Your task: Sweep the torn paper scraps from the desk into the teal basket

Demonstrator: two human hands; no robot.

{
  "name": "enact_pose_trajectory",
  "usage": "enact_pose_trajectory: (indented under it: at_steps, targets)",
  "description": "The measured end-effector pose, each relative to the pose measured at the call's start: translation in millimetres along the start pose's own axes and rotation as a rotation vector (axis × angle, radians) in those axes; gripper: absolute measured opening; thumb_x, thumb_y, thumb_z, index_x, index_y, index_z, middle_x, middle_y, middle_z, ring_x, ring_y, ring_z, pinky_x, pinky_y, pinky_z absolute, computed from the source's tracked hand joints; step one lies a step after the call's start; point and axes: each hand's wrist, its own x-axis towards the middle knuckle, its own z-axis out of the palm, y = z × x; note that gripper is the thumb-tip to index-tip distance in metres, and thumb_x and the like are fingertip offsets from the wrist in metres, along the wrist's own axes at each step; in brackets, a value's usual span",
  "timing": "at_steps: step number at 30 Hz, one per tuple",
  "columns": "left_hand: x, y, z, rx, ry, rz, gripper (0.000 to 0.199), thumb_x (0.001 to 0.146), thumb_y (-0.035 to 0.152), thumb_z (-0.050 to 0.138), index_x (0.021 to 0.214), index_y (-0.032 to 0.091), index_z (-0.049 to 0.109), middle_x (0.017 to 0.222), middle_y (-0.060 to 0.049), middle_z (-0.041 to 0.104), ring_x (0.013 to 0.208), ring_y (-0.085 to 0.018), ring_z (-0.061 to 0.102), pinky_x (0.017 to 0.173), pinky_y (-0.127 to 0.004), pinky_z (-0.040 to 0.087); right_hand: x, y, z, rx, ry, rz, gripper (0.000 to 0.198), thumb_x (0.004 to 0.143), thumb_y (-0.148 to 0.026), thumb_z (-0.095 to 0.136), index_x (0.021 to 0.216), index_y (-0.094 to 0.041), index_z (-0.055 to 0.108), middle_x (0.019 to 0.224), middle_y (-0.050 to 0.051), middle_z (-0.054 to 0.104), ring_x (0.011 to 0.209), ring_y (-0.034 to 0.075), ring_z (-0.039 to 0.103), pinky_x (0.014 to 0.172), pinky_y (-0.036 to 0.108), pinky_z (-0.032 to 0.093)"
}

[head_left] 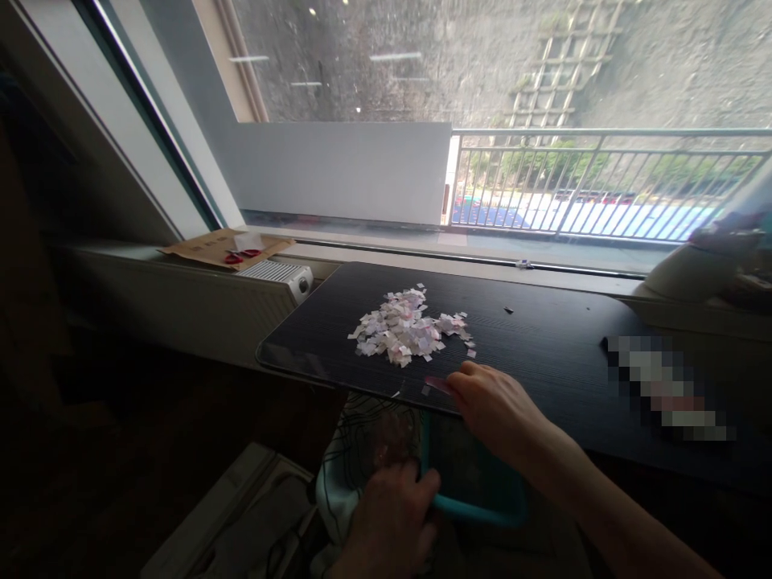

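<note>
A pile of small cut paper pieces (401, 326), mostly white with some pink, lies on the dark wood-grain table (543, 346). My right hand (491, 398) is closed at the table's front edge, pinching a thin, flat pinkish piece (437, 384) that lies low over the tabletop. A small loose scrap sits just beside it. Below the edge, my left hand (395, 511) is closed at the near left rim of a teal bin (476, 511). That bin is under the table's front edge, with its inside dark. My left fingertips are partly in shadow.
A white bag-like thing with dark lines (343, 458) hangs left of the bin. Red-handled scissors (242, 256) rest on a brown envelope (202, 248) by the radiator (277, 277). A blurred-out object (667, 390) lies at the table's right. Behind is a large window.
</note>
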Motion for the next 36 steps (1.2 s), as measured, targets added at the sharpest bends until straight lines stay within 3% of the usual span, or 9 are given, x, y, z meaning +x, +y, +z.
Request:
enact_pose_trajectory:
  at_steps: [5,10,15,21,24,29,36]
  targets:
    - [2.2,7.5,-2.6,-0.005,-0.054,0.01,0.023,0.073,0.018,0.055,0.095,0.023,0.055,0.09,-0.004,0.057,0.084,-0.024,0.055,0.074,-0.035,0.043,-7.2,-9.1,1.4,-0.015,-0.017,0.12,0.022,0.09,-0.019,0.042,0.081,-0.018,0.063,0.082,0.006,0.063,0.069,0.016,0.06,0.056,0.026,0.03]
    - [2.7,10.7,-4.4,-0.018,-0.055,-0.006,0.023,0.076,0.018,0.054,0.099,0.023,0.055,0.093,-0.004,0.057,0.088,-0.024,0.054,0.077,-0.035,0.042,-8.8,-17.2,4.5,0.037,-0.015,0.051,0.024,0.09,-0.018,0.04,0.08,-0.018,0.062,0.082,0.005,0.062,0.071,0.015,0.061,0.057,0.026,0.03]
    - [1.2,9.4,-4.9,-0.019,-0.074,-0.003,0.022,0.077,0.019,0.055,0.098,0.023,0.055,0.092,-0.004,0.057,0.087,-0.024,0.054,0.076,-0.034,0.042,-7.5,-19.2,5.3,0.039,-0.014,0.102,0.025,0.091,-0.019,0.039,0.079,-0.018,0.062,0.081,0.006,0.062,0.069,0.016,0.06,0.056,0.026,0.03]
    - [0.4,6.2,4.6,-0.038,-0.001,0.003,0.02,0.078,0.021,0.054,0.097,0.024,0.056,0.093,-0.004,0.057,0.086,-0.024,0.053,0.076,-0.035,0.041,-16.0,-45.3,18.2,0.129,-0.011,-0.045,0.022,0.088,-0.014,0.041,0.078,-0.019,0.06,0.081,0.004,0.061,0.072,0.015,0.059,0.058,0.025,0.031]
    - [-0.8,3.6,4.2,-0.039,0.016,0.001,0.019,0.077,0.02,0.055,0.096,0.024,0.056,0.09,-0.003,0.057,0.084,-0.023,0.054,0.073,-0.034,0.041,-21.2,-38.9,16.1,0.152,0.018,-0.048,0.023,0.089,-0.015,0.04,0.077,-0.02,0.059,0.079,0.003,0.06,0.072,0.014,0.057,0.06,0.025,0.032]
    - [-2.5,-0.8,0.3,-0.042,0.009,-0.026,0.02,0.075,0.018,0.056,0.094,0.024,0.055,0.09,-0.002,0.057,0.085,-0.022,0.053,0.073,-0.032,0.04,-20.5,-7.5,3.8,0.072,0.05,0.103,0.025,0.091,-0.019,0.038,0.079,-0.019,0.06,0.078,0.003,0.06,0.068,0.014,0.056,0.059,0.026,0.03]
    - [-2.6,-0.8,5.3,-0.027,0.026,-0.015,0.022,0.074,0.018,0.055,0.095,0.025,0.054,0.09,-0.002,0.056,0.085,-0.022,0.053,0.075,-0.033,0.04,-19.7,-24.2,14.2,0.127,0.006,0.009,0.024,0.09,-0.017,0.039,0.077,-0.02,0.06,0.08,0.003,0.06,0.07,0.014,0.057,0.059,0.026,0.029]
